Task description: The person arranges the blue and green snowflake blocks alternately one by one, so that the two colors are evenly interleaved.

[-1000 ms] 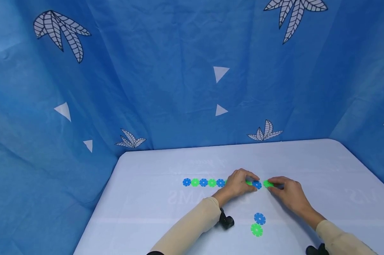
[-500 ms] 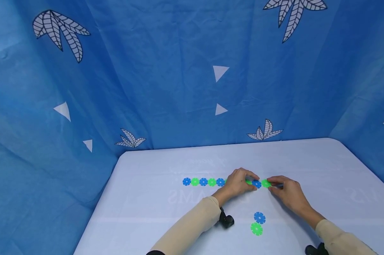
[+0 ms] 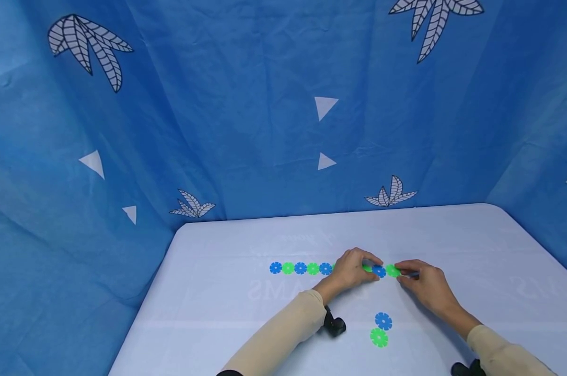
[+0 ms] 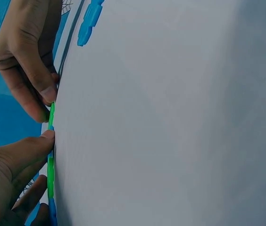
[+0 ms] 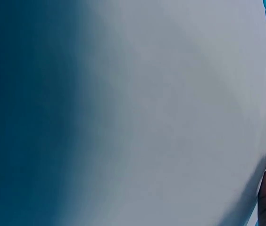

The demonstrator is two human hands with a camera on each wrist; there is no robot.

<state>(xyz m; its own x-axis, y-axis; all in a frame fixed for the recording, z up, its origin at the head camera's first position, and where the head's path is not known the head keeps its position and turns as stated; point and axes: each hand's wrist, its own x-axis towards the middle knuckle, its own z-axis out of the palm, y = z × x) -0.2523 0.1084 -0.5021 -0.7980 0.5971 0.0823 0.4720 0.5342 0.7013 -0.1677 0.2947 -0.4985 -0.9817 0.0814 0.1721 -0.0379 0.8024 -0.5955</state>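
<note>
Alternating blue and green notched plastic discs make a line on the white table, from a blue disc (image 3: 276, 268) at the left end. My left hand (image 3: 351, 270) pinches the line's last blue disc (image 3: 379, 271) between thumb and fingers and covers part of the line. Just right of it, my right hand (image 3: 426, 284) pinches a green disc (image 3: 393, 270) by its right edge; its left edge meets the blue one. Edge-on in the left wrist view, the green disc (image 4: 52, 115) lies against the blue. Whether their notches interlock I cannot tell.
Nearer the front, a loose blue disc (image 3: 383, 321) touches a green disc (image 3: 379, 337). Black wrist-worn devices show by the left sleeve (image 3: 335, 325) and the right sleeve (image 3: 469, 368). Blue patterned cloth (image 3: 264, 130) hangs behind the white table (image 3: 217, 313).
The green disc in my right hand has moved slightly left, closing the gap to the blue disc. My left hand has stayed in place, and the last half second shows almost no movement.
</note>
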